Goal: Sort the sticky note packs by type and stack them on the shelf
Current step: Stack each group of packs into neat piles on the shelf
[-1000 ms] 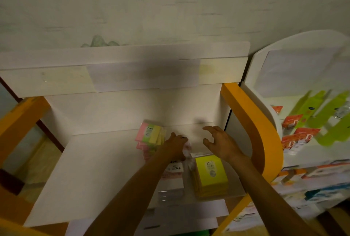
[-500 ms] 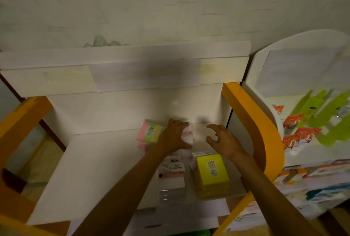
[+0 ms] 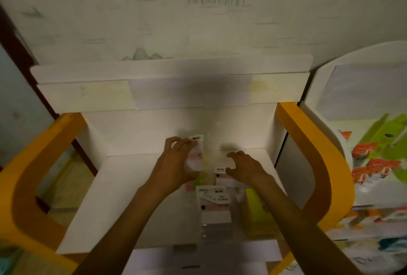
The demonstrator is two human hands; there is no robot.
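While the left hand (image 3: pixel 174 164) pinches a clear-wrapped pink-and-white pack (image 3: pixel 195 155) by its edge, thumb below and fingers curled over its top, the sorting looks partly done. That pack is lifted clear of the white shelf (image 3: pixel 123 197), toward the back. Just right of the grip, the right hand (image 3: pixel 244 167) hovers with fingers loosely curled over a second white-labelled pack (image 3: pixel 221 172); whether it touches or holds it I cannot tell. Nearer the person than the grip, a stack of white-carded packs (image 3: pixel 214 204) already lies flat, with a yellow stack (image 3: pixel 255 210) just beside it on the right. Judging from this, the held pack and the one under the right hand remain to be placed.
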